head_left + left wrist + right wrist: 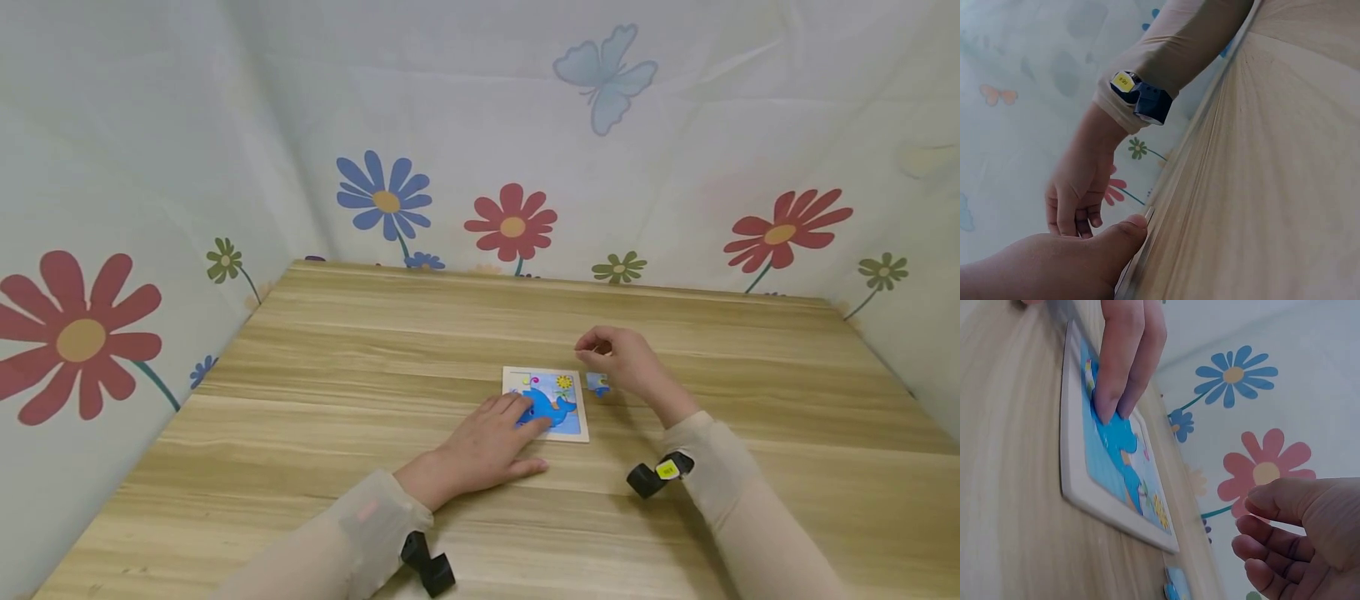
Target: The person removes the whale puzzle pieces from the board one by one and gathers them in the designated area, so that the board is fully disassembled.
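Note:
A small square jigsaw puzzle (566,423) with a pale frame and a blue whale picture lies on the table. My left hand (486,442) rests on its left part; in the right wrist view the fingertips (1107,403) press on the whale. The frame's far left corner shows a pale bare patch. A loose blue puzzle piece (597,383) lies on the wood just right of the frame. Above and beyond that piece is my right hand (618,358), raised off the table. Its fingers bend loosely toward the thumb, with nothing between them in the right wrist view.
The wood-grain table (337,350) extends on all sides of the puzzle. A pale curtain (450,108) printed with flowers and a butterfly hangs behind its far edge and along the sides. Each wrist carries a small black camera (429,567).

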A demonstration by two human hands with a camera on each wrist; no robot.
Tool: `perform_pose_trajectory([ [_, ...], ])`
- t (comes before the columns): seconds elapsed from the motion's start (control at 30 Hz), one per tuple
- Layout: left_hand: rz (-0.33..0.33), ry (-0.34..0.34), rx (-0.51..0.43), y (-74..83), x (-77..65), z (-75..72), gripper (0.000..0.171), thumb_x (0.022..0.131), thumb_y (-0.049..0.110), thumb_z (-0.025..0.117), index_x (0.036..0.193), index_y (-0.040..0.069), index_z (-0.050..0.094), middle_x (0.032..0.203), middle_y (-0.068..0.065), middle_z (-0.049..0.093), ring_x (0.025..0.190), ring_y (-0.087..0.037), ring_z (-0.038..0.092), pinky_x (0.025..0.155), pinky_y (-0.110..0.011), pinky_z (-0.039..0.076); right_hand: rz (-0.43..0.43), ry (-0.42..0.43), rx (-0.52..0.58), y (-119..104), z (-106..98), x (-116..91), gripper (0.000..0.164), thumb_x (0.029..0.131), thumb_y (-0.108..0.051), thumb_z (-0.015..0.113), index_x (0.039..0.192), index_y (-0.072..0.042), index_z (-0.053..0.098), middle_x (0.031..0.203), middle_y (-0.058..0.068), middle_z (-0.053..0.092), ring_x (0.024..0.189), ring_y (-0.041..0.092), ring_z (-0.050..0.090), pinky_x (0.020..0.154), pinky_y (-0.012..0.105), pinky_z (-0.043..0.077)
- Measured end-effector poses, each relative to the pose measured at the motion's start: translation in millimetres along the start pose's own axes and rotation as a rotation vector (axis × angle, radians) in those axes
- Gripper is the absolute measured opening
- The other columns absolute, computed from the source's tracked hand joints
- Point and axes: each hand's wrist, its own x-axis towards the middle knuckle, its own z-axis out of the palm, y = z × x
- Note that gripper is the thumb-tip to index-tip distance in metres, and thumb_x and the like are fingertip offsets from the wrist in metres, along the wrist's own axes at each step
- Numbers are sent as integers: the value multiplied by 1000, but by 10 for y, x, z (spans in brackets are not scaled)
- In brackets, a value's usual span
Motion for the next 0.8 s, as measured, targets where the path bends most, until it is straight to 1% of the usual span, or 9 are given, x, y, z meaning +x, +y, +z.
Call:
perform_pose_trajectory([
  [0.17,-4,-3,5,-5,-7,7,58,94,59,45,139,22,50,138,-8,50,131,-26,45,112,-41,36,-50,-6,8,-87,69,38,16,94,-16,61,103,-5,67,97,11,67,90,23,60,78,32,49],
  [0.43,-8,0,-4,-13,-14,4,57,95,59,45,139,23,50,139,-8,50,132,-25,45,111,-41,37,-73,-49,-8,-188,189,80,14,92,-15,63,100,-5,68,95,9,68,89,22,60,79,35,50],
  [0.57,-13,-3,2,-12,-14,7,57,95,59,44,139,24,50,140,-8,49,132,-25,45,111,-41,37,-80,-72,-15,-204,274,99,12,92,-15,64,98,-6,68,94,8,67,87,21,59,79,34,50],
  [0.67,-6,10,10,-15,-8,27,57,95,59,44,139,24,51,139,-8,50,131,-25,46,111,-41,38,-97,-82,-21,-202,332,107,12,92,-15,64,97,-6,68,93,8,67,86,20,59,78,33,50],
  [0.8,7,23,22,-17,-2,36,57,95,60,44,138,23,51,139,-7,50,131,-25,46,110,-41,38,-129,-74,-27,-200,379,101,11,92,-14,64,97,-6,68,93,8,67,85,20,59,78,33,51],
])
